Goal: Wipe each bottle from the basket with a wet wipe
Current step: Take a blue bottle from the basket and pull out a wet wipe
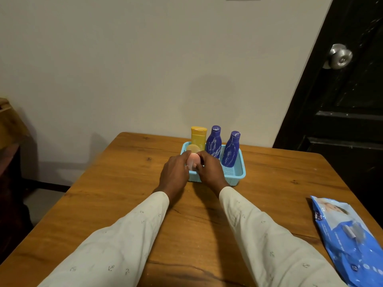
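Observation:
A light blue basket (236,175) stands at the far middle of the wooden table (128,183). In it stand a yellow bottle (198,137) and two dark blue bottles (213,141) (231,150); a round yellowish cap (193,148) shows behind my hands. My left hand (175,172) and my right hand (209,170) meet at the basket's front left, both closed around a small pale pink bottle (192,160). Most of that bottle is hidden by my fingers. The blue pack of wet wipes (350,237) lies flat at the table's right edge.
A plain wall rises just behind the table. A dark door with a metal knob (339,56) is at the right. Brown furniture (10,125) stands at the far left beyond the table edge.

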